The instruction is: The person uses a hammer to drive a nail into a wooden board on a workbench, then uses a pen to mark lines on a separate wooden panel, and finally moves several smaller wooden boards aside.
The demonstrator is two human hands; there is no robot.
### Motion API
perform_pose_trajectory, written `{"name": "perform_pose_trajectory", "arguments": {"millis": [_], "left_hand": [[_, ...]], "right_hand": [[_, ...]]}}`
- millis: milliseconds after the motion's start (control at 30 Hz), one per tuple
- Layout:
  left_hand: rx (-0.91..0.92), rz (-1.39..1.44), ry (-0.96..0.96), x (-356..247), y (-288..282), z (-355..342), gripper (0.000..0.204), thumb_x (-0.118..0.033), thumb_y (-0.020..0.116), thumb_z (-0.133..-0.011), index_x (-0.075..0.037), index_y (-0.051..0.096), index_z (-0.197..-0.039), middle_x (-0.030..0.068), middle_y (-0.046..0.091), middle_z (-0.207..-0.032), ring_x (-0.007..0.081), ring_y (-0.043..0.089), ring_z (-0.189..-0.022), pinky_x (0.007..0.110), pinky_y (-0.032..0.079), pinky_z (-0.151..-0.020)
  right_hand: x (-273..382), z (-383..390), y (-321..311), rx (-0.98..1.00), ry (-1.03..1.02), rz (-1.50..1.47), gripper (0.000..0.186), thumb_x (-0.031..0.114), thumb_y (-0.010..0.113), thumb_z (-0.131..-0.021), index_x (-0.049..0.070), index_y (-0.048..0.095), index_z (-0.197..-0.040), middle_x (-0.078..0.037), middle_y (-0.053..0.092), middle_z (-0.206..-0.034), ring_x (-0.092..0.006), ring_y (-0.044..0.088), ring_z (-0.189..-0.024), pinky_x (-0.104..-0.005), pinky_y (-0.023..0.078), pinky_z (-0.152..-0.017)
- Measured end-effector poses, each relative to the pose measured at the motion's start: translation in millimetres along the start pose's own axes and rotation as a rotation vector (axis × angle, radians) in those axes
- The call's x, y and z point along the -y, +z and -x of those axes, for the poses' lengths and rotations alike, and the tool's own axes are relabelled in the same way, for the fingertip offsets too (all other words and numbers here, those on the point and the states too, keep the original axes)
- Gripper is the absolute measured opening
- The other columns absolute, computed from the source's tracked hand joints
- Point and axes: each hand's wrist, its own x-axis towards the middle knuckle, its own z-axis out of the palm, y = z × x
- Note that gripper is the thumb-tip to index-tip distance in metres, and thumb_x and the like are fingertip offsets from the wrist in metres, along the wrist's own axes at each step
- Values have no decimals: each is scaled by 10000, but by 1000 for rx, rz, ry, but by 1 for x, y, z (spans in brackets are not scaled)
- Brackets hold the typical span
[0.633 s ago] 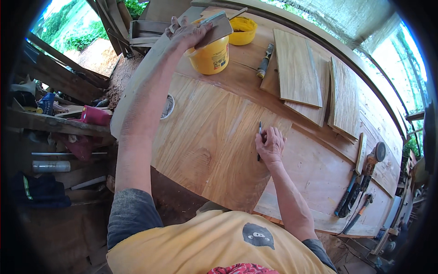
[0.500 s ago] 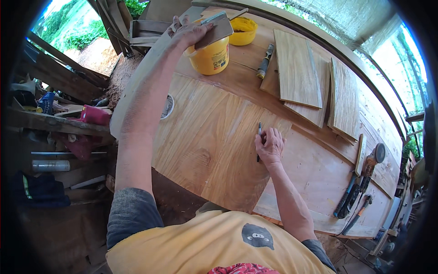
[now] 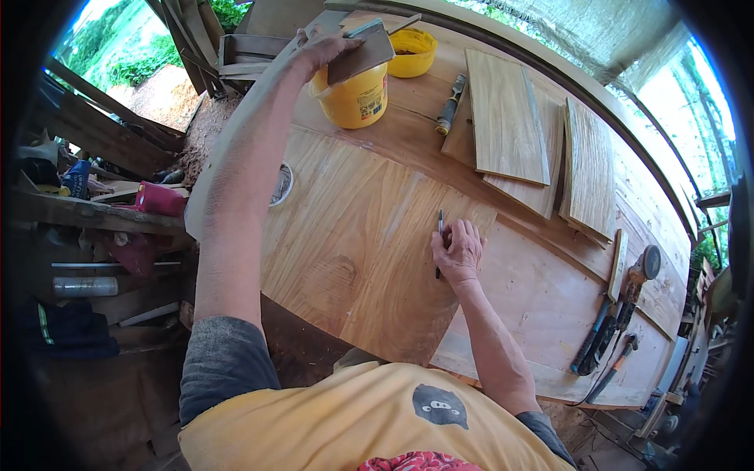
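My left hand [image 3: 318,53] reaches out to the yellow bucket [image 3: 357,104] at the far side of the bench. Its fingers are spread, and one lies against a flat brown piece [image 3: 364,63] that leans over the bucket's mouth. The far fingers are partly hidden. My right hand [image 3: 459,250] rests on a wide wooden panel [image 3: 330,235] near its right edge, fingers curled. A slim dark pen [image 3: 441,220] is held between its thumb and fingers, sticking out at both ends.
Behind the bucket stands a yellow tub [image 3: 411,55]. A chisel-like tool [image 3: 450,104] lies beside stacked boards [image 3: 506,118]. Further right are a grinder-like tool [image 3: 640,275] and a hammer-like tool [image 3: 614,369]. A round white container [image 3: 283,185] sits by my left forearm.
The whole view has shifted slightly, so things sit a little further left. My left hand's fingers have moved a little at the bucket. My right hand keeps its place on the panel.
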Motion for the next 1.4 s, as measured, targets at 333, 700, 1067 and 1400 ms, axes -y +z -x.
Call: {"name": "perform_pose_trajectory", "arguments": {"millis": [333,700,1067,1400], "left_hand": [[-113,-89,8,-1,-1,1,894,-650,657,-907,-190,409,-1632,265,80,-1746,410,-125,-1616,546,-135,-1266],[37,77,100,5,-2,-25,875,-600,763,-859,-157,518,-1572,162,455,-1593,270,389,-1496,452,253,-1248],[341,445,147,-54,-13,-12,620,-523,850,-791,-71,747,-1203,77,755,-1109,166,711,-982,322,540,-867],[310,348,25,-35,3,-51,341,-321,802,-821,-175,688,-1108,-38,632,-1071,111,562,-1097,333,443,-960]], "right_hand": [[-2,-1,-3,-5,-14,-17,236,301,784,-771,176,612,-873,-15,597,-897,-256,602,-932,-432,377,-819],[-6,-1,-7,-4,-3,-34,232,292,785,-771,173,613,-873,-14,601,-899,-255,601,-938,-436,377,-825],[-8,-2,-8,-25,-2,-9,232,282,789,-765,175,610,-867,-8,601,-892,-257,601,-931,-435,374,-823],[-5,-2,-9,-18,-16,-37,222,267,775,-765,174,600,-866,-3,589,-873,-252,597,-915,-427,365,-815]]}}
